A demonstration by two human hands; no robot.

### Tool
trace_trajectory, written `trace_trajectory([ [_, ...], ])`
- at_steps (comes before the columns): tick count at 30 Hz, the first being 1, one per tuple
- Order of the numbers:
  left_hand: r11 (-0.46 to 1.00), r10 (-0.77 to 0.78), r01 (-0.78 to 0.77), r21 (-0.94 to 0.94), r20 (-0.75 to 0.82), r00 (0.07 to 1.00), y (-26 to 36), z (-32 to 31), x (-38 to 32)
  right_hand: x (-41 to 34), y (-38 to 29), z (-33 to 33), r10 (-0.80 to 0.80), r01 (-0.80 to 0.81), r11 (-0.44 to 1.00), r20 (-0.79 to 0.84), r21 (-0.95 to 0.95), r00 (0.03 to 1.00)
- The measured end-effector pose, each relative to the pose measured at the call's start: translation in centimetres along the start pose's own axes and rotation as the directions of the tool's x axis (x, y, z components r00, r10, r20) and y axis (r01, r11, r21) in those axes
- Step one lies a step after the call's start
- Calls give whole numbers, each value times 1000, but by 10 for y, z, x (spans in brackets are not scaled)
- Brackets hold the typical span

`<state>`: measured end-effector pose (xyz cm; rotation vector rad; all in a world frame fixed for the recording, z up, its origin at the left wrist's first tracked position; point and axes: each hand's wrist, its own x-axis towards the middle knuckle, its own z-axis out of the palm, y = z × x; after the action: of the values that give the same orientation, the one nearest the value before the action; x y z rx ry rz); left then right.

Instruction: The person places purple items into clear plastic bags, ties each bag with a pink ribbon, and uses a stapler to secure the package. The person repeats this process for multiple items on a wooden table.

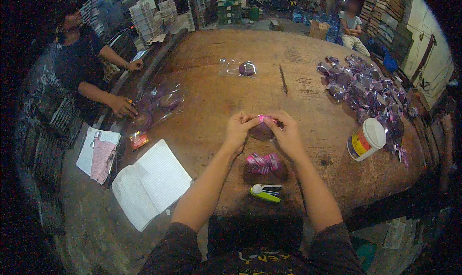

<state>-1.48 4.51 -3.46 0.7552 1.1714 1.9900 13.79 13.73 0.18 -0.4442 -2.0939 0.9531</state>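
Between my two hands, above the wooden table point(202, 130), is a round purple item point(261, 132), apparently in clear wrap. My left hand point(238, 130) pinches its top edge on one side, where a pink printed label point(262, 118) shows. From the other side, my right hand point(288, 129) grips the same edge with thumb and fingers. Part of the label is hidden by my fingers. Nearer to me lies a small pile of pink printed labels point(263, 163). Close to the table's front edge rests a green and white stapler point(266, 193).
Many wrapped purple items point(361, 83) are heaped at right, behind a white-lidded tub point(368, 139). One wrapped item point(247, 69) lies farther back. At left are an open notebook point(153, 184), papers point(99, 154), a red packet point(139, 140) and a co-worker's hand point(123, 107) by wrapped items point(162, 101).
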Motion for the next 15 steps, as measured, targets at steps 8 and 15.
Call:
trace_trajectory([
  [8,1000,4,-7,19,134,991,2,-2,-3,-1,12,1,16,-15,999,-11,32,1000],
  [15,991,72,-76,114,36,997,-1,9,-6,-3,10,-4,57,-57,998,33,-3,998],
])
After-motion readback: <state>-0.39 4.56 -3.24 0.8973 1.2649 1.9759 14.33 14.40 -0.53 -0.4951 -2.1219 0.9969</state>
